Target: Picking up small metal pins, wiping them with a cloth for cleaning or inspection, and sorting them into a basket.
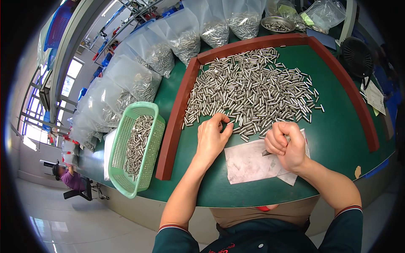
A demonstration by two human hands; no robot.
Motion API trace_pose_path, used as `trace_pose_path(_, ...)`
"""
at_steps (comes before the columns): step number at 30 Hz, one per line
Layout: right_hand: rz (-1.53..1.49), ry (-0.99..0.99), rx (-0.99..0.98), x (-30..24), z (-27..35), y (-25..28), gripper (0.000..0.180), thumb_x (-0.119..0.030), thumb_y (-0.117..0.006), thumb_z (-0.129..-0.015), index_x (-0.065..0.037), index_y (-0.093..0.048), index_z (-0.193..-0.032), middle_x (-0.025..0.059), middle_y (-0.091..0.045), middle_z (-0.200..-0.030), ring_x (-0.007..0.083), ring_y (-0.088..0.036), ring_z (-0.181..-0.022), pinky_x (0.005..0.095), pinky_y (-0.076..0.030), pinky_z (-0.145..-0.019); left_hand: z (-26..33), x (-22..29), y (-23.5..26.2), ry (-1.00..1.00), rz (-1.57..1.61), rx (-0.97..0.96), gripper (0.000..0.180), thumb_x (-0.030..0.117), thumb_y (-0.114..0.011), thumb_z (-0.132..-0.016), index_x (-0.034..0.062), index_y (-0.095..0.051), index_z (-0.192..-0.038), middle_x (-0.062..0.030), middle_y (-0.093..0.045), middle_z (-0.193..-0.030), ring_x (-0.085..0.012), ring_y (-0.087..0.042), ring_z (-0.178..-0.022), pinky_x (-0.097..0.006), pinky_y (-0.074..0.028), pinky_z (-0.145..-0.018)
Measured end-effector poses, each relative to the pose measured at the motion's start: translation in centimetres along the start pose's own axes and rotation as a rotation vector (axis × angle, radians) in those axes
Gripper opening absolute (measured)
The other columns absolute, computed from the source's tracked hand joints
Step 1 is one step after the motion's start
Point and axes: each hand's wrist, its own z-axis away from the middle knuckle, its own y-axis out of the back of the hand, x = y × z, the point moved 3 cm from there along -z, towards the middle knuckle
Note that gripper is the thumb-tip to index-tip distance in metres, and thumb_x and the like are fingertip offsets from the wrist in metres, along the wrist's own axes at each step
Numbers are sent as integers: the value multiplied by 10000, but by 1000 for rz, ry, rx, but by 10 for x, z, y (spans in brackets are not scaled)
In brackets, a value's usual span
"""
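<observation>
A wide heap of short shiny metal pins (253, 88) is spread on the green tabletop in front of me. At the heap's near edge is my left hand (212, 137), thumb and fingers curled together; whatever they pinch is too small or hidden to tell. My right hand (287, 145) is closed in a fist above a smudged white paper sheet (247, 166). From the bottom of that fist sticks out a small dark pointed piece (266, 153), mostly hidden by the fingers. A few pins lie just beside the paper's upper edge.
Dark red bars (179, 126) frame the heap at left, back and right. A green perforated basket (158, 135) with pins stands left. Clear bags (183, 40) of pins line the back and left. At back right are a metal bowl (277, 20) and a black fan (357, 57).
</observation>
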Motion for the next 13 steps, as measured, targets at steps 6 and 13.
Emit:
trace_pose_path(6, 1, 9, -6, -1, 0, 3, 345, -163, -327, -807, -97, -256, -476, -14, -249, -415, 69, -187, -378, 229, -170, -376, 3, -15, 1, 193, 790, -252, 82, 113, -535, -831, 31, -529, -833, -10, -528, -709, -50, -400, -558, -174, -313, -500)
trace_pose_path(13, 0, 5, -22, -1, 0, 1, 336, -156, -326, -800, -94, -258, -476, -13, -249, -419, 68, -192, -377, 228, -172, -374, 6, -22, -2, 254, 1479, -514, 133, 119, -533, -840, 42, -515, -947, -52, -532, -769, -42, -343, -534, -174, -277, -482)
